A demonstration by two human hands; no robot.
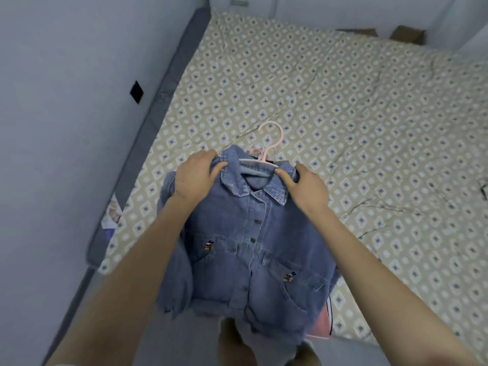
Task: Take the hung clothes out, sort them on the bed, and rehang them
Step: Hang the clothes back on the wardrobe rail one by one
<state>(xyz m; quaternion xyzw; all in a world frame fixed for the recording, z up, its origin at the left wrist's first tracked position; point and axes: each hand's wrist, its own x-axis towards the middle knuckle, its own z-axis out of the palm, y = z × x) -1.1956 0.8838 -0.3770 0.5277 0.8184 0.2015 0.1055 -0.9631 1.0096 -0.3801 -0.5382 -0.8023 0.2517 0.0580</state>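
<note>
Left grip (196, 175), right grip (307, 187) pinch jacket (250, 254) shoulders over hanger (264, 157); denim looks soft, floppy, fairly heavy.

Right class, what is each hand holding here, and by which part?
Both hold the blue denim jacket, on its pink plastic hanger: the left hand grips the shoulder beside the collar, the right hand the opposite shoulder.

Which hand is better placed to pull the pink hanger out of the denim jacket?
Right, probably. The right hand grips the denim jacket nearer the hook of the pink hanger; the left hand is farther.
</note>
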